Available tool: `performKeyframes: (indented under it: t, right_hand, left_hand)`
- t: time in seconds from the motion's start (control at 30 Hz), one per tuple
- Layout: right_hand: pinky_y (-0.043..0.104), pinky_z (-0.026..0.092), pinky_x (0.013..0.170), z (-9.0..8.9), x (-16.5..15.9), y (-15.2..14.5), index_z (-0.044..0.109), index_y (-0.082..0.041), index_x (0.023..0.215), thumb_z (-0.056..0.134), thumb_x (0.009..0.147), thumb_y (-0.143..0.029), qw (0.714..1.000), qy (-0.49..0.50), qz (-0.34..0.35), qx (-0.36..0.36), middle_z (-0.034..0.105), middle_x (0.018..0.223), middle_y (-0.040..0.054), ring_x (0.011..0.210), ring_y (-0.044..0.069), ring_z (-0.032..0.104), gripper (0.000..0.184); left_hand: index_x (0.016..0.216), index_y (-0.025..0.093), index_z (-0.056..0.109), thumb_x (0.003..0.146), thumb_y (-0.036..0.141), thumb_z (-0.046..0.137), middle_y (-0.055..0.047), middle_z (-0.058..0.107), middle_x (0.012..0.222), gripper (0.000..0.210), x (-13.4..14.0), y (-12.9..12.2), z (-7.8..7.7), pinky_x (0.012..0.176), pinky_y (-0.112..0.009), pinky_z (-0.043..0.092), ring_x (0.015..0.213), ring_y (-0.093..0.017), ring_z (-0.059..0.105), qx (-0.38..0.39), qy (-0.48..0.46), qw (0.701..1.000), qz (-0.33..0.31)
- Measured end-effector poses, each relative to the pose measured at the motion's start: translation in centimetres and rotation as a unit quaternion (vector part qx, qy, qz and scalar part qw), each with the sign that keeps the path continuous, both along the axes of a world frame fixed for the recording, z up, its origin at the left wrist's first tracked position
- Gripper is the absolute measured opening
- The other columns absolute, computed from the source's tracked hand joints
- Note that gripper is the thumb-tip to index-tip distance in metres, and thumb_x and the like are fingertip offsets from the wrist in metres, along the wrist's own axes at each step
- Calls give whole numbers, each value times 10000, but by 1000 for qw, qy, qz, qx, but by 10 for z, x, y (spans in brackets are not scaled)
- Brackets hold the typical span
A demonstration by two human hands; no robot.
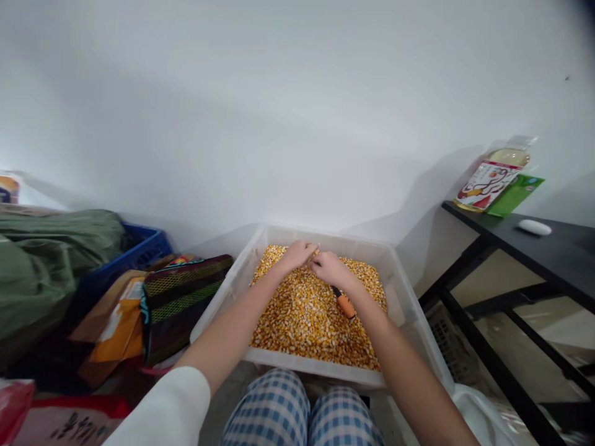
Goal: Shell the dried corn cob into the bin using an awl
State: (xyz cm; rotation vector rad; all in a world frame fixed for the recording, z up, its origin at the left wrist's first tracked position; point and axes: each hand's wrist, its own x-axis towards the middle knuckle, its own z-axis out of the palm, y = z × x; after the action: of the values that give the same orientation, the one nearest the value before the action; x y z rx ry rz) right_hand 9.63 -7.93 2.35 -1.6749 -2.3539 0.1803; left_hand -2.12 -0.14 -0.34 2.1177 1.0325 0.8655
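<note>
My left hand and my right hand meet above the far half of a white plastic bin. Loose yellow corn kernels are heaped inside it. The fingers of both hands are closed in toward each other. A small yellowish bit shows between them, too small and covered to name. Under my right wrist, a tool with an orange handle and a black end lies on the kernels; its far part is hidden.
A black table at the right bears a bottle of pale liquid, a green packet and a white oval object. At left are a blue crate, a striped mesh bag and green cloth. A wall stands behind.
</note>
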Motion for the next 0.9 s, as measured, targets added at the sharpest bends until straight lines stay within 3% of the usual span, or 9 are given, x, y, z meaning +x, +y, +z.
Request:
performKeyframes:
  t: [0.1,0.17,0.3,0.37,0.47,0.9]
  right_hand:
    - [211,393,709,0,1,0,692,-157,914,441,847,-225,1000,15,27,3,685,980,84,849,160,612,269]
    - [216,393,702,0,1,0,688,-155,921,421,862,-244,1000,8,18,0,687,966,89,827,162,613,288]
    - [233,380,659,-2,0,1,685,-156,883,353,901,-316,1000,-14,-24,8,696,875,99,749,173,617,369]
    - [235,370,651,-3,0,1,679,-162,868,331,911,-338,999,-8,-36,29,696,860,96,744,177,617,392]
    - [230,358,648,-4,-1,1,667,-172,880,311,922,-348,998,9,-40,57,694,860,85,741,170,614,399]
    - [238,358,664,-4,-8,-3,658,-167,914,320,922,-322,996,4,-71,53,689,898,103,781,183,622,372]
  left_hand:
    - [513,178,538,783,461,432,-25,530,520,406,1,-1,-1,534,-253,306,525,-156,447,29,24,998,-41]
    - [497,185,509,777,457,424,-17,504,496,399,1,2,0,518,-254,302,509,-153,440,4,-3,1000,-18]
    - [511,206,478,792,451,333,-17,471,467,400,-3,13,4,488,-269,334,453,-153,447,-153,-144,976,62]
    - [539,212,490,792,468,317,-22,486,486,399,-6,18,5,486,-282,362,437,-153,455,-242,-223,942,62]
    - [555,214,488,779,474,350,-17,473,487,371,-7,20,6,481,-291,372,420,-145,444,-310,-287,905,56]
    - [558,207,493,791,511,363,-28,482,483,405,-3,17,3,508,-272,349,444,-141,442,-298,-261,917,47]
